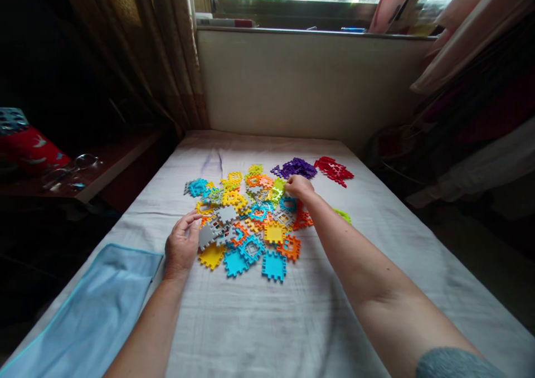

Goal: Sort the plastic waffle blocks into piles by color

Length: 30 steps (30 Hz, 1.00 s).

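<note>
Flat toothed plastic pieces in yellow, blue, grey, orange and green lie in a mixed pile (251,216) on the white sheet. Behind it are a purple heap (297,168) and a red heap (333,169). A green piece (343,216) shows partly past my right forearm. My left hand (183,244) rests at the pile's left edge beside a grey piece (206,236), fingers curved and apart, holding nothing. At the back right of the pile, my right hand (299,186) pinches at a lime green piece (278,189).
A light blue cloth (96,305) lies on the bed (234,333) at the left front. On a dark side table (121,163) are glasses (71,169) and a red item (33,149). A curtain (167,60) hangs at the back left, beside the wall (301,82).
</note>
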Available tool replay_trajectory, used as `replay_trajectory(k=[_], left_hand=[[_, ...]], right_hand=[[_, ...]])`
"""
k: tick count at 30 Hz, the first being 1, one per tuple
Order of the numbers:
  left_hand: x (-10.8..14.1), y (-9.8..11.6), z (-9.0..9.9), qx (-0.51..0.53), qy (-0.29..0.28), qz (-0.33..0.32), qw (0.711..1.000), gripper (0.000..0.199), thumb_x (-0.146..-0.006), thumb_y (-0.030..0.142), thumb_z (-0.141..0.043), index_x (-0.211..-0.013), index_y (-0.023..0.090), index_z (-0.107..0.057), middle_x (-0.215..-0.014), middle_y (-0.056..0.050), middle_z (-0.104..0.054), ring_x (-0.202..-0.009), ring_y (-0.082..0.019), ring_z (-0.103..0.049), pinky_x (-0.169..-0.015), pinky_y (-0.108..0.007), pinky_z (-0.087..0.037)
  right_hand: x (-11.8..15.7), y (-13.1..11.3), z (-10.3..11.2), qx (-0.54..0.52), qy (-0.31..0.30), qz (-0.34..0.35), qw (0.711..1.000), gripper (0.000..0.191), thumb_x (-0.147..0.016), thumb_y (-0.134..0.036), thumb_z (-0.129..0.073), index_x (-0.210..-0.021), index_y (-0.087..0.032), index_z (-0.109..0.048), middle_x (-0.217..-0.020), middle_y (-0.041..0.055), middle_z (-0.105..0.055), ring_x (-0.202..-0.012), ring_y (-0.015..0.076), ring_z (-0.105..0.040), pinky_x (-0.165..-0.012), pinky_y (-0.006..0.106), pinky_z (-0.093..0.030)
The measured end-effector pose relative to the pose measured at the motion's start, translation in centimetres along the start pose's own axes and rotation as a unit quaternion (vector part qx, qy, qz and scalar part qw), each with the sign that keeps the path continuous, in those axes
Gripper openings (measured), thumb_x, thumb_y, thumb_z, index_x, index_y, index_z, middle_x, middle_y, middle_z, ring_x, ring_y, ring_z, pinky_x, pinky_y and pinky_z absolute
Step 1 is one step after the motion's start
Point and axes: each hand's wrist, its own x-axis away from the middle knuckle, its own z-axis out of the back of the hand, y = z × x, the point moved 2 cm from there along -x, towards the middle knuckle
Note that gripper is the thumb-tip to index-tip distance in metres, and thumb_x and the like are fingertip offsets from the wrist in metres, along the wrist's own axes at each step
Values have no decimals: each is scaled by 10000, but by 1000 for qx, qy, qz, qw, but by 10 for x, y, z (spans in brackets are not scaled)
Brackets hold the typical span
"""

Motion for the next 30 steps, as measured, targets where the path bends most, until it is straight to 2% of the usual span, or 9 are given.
replay_trajectory(k=[4, 9, 13, 17, 20, 23, 30], left_hand=[[0, 0, -1, 3, 7, 0, 1000, 320, -848, 447, -512, -949, 216, -709, -1172, -68, -709, -1125, -226, -642, -1049, -386, -462], [-1, 0, -1, 11, 5, -10, 1000, 347, -837, 465, -513, -938, 200, -712, -1157, -91, -712, -1129, -238, -643, -1053, -402, -461], [-1, 1, 0, 11, 7, -9, 1000, 333, -830, 463, -521, -923, 204, -710, -1146, -85, -717, -1110, -236, -650, -1045, -402, -469], [-1, 0, -1, 9, 6, -8, 1000, 316, -833, 453, -522, -922, 215, -709, -1126, -68, -722, -1100, -228, -652, -1040, -392, -470], [-2, -3, -2, 4, 2, -4, 1000, 324, -833, 462, -522, -930, 215, -707, -1147, -71, -715, -1112, -228, -647, -1044, -389, -465], [-2, -4, -2, 6, -3, -3, 1000, 334, -829, 474, -520, -935, 218, -706, -1156, -73, -714, -1125, -232, -642, -1053, -394, -458], [-1, -1, -2, 20, 1, 27, 999, 350, -798, 478, -543, -940, 209, -714, -1211, -92, -696, -1149, -255, -635, -1064, -416, -453]], right_hand=[[7, 7, 9, -49, 29, 15, 998, 227, -824, -262, -581, -966, -231, -755, -912, 44, -768, -884, 203, -712, -734, 247, -496], [25, 31, 29, -155, 106, 39, 981, 178, -780, -277, -608, -888, -199, -726, -833, 27, -749, -760, 172, -701, -737, 266, -501], [53, 76, 45, -267, 125, 59, 954, 180, -727, -326, -632, -811, -182, -700, -728, 26, -713, -639, 156, -654, -627, 257, -501], [81, 133, 54, -367, 146, -8, 919, 316, -659, -438, -709, -805, -159, -688, -724, 55, -708, -596, 153, -635, -520, 233, -468], [92, 161, 52, -379, 152, -52, 911, 342, -634, -458, -714, -795, -158, -684, -756, 72, -720, -597, 153, -632, -490, 226, -452], [96, 172, 48, -383, 134, -84, 910, 297, -625, -425, -698, -763, -162, -678, -740, 69, -715, -580, 150, -624, -472, 221, -434], [95, 174, 38, -369, 78, -118, 918, 175, -628, -343, -666, -691, -180, -665, -686, 23, -688, -541, 132, -589, -484, 223, -414]])
